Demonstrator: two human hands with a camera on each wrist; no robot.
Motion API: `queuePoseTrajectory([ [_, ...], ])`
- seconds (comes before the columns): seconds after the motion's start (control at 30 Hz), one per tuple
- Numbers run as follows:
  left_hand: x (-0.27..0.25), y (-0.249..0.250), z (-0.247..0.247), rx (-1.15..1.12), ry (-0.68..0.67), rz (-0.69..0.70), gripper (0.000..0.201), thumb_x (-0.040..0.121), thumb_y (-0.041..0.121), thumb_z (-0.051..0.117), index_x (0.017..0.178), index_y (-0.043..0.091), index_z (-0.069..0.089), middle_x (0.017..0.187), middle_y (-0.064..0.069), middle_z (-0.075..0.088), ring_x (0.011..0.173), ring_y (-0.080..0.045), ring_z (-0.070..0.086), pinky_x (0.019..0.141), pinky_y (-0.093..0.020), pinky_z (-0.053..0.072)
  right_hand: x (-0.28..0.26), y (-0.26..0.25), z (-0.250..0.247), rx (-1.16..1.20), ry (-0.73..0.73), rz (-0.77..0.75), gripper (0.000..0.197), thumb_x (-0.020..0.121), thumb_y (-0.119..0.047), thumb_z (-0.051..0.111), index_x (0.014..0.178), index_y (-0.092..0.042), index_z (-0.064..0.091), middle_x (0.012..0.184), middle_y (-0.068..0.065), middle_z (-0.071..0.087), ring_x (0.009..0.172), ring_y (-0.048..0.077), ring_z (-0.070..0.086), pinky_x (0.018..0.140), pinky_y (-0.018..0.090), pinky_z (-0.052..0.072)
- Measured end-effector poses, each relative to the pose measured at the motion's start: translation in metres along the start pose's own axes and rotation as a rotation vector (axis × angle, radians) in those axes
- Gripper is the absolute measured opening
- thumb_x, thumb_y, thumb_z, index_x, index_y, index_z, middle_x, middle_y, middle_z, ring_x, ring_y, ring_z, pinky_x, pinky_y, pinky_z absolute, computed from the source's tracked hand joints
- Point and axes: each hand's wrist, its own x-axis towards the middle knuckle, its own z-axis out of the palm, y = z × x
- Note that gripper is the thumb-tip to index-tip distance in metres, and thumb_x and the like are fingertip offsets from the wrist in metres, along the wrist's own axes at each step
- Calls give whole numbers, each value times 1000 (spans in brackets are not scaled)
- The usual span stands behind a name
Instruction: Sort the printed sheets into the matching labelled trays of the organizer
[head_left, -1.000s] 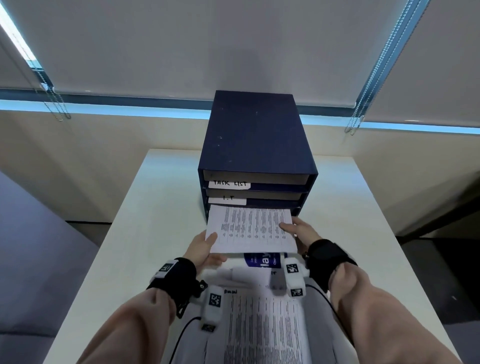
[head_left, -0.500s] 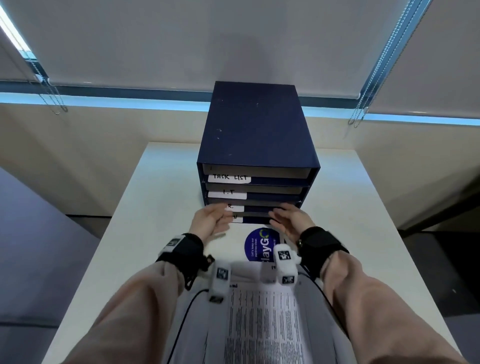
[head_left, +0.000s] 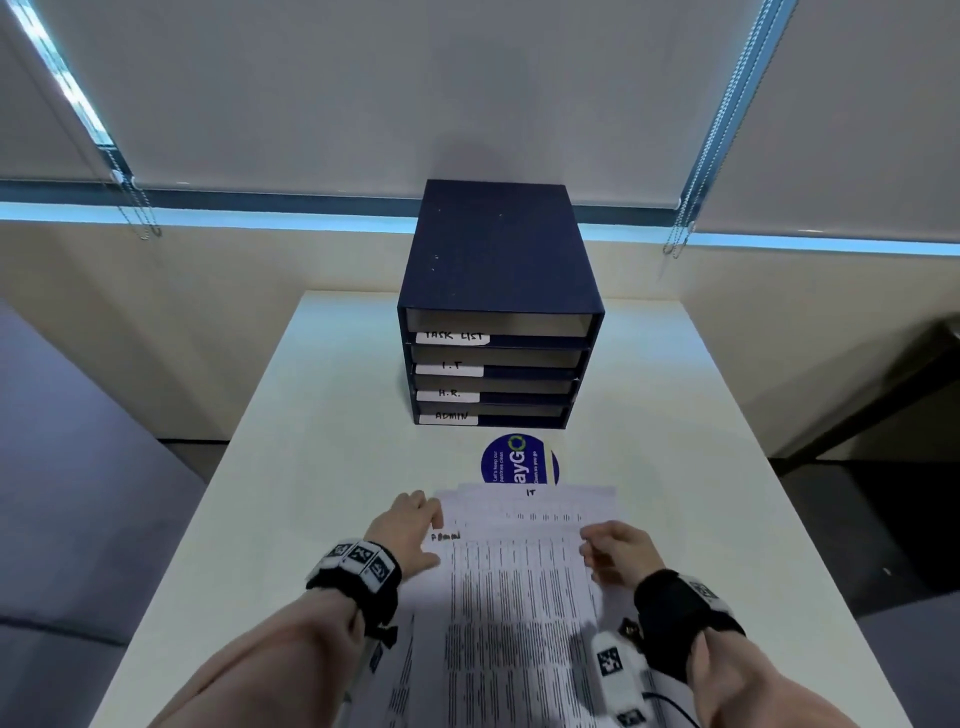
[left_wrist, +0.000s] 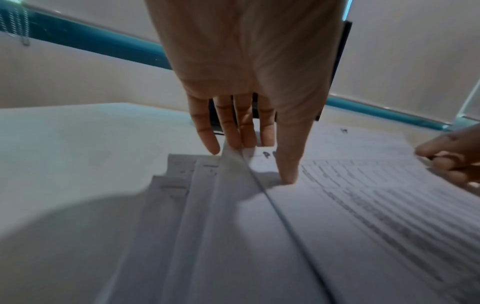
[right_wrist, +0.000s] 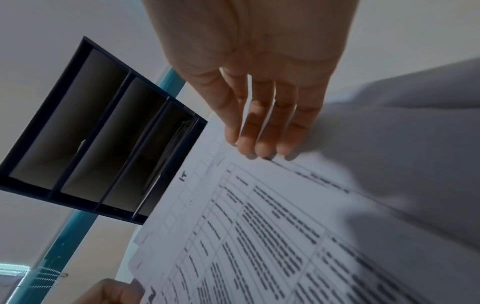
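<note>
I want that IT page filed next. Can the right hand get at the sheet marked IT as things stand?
Probably not cleanly: the sheet marked IT lies under the top sheet, only its far end showing. The right hand is holding that top sheet's edge.

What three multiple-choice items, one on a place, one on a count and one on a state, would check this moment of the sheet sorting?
1. Where is the round blue sticker?
A. On the organizer's top
B. On the table between the organizer and the sheets
C. On the floor

2. How many labelled trays does the organizer have?
A. Two
B. Four
C. Six

3. What is the left hand doing?
A. Pinching the left edge of the top sheet
B. Reaching into a tray
C. Hanging off the table

Answers: 1 B, the sticker lies on the table, its near edge covered by the sheets. 2 B, labels read TASK LIST, I.T, H.R. and ADMIN. 3 A, the left wrist view shows the thumb on the top sheet and fingers under its lifted edge.
</note>
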Motion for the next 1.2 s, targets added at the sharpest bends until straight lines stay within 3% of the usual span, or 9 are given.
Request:
queuePoseTrajectory([
  [0.13, -5, 4, -2, -211, 52, -23, 27, 80, 22, 65, 71, 30, 40, 82, 8, 43, 87, -16, 47, 67, -24, 33, -11, 1, -4, -51, 22, -32, 19, 86, 11, 53, 100, 1, 60, 82, 15, 53, 64, 23, 48, 58, 26, 42],
  [0.23, -16, 17, -22, -871, 111, -32, 19, 89, 5, 61, 81, 12, 45, 67, 2, 52, 55, -2, 53, 56, -14, 39, -16, -5, -4, -16, -26, -41, 49, 77, 3, 72, 121, -6, 51, 102, 10, 47, 93, 28, 53, 83, 39, 50],
  [0.37, -15, 30, -55, -1363, 179, -51, 4, 94, 1, 52, 95, 5, 50, 79, -3, 72, 66, -8, 69, 57, -16, 52, -26, -21, 4, 68, -196, -29, 70, 82, -5, 72, 138, -15, 33, 129, 10, 46, 120, 29, 47, 86, 30, 48],
  [0.43, -10, 32, -66, -1409, 204, -83, 15, 98, 5, 45, 89, 14, 53, 84, -2, 73, 56, 3, 66, 53, -11, 51, -23, -22, 7, 139, -274, -5, 82, 86, -7, 67, 151, -10, 16, 154, 13, 30, 136, 28, 40, 102, 33, 40],
  [0.5, -3, 30, -72, -1468, 211, -129, 21, 101, 9, 39, 87, 15, 54, 91, -2, 72, 60, 2, 67, 57, -11, 52, -26, -26, 13, 181, -339, 11, 68, 91, -7, 60, 148, -3, 24, 153, 12, 34, 121, 16, 58, 96, 26, 45],
  [0.57, 1, 25, -76, -1477, 221, -155, 25, 102, 13, 36, 107, 1, 57, 121, -16, 63, 93, -17, 68, 85, -24, 53, -27, -30, 15, 179, -355, 12, 51, 94, -7, 55, 142, -2, 37, 147, 11, 44, 109, 11, 63, 91, 24, 48],
  [0.67, 7, 18, -71, -1465, 241, -213, 35, 103, 17, 35, 125, -5, 50, 131, -25, 55, 121, -35, 54, 109, -44, 38, -23, -31, 13, 179, -354, -14, 44, 94, -4, 54, 136, -2, 44, 142, 14, 49, 129, 26, 50, 111, 38, 36],
  [1.1, 42, -12, -55, -1450, 322, -444, 43, 101, 23, 41, 135, -3, 43, 140, -19, 48, 128, -35, 48, 111, -47, 35, -27, -21, 18, 109, -346, 2, 54, 93, -11, 58, 142, -9, 37, 144, 5, 46, 128, 23, 47, 115, 41, 30],
  [1.2, 68, -35, -36, -1348, 208, -550, 22, 97, 21, 45, 96, 5, 60, 112, -20, 57, 104, -31, 57, 96, -42, 46, -34, -19, 20, 139, -285, 31, 54, 95, 5, 48, 144, -6, 30, 125, 3, 44, 132, 29, 41, 112, 36, 28],
])
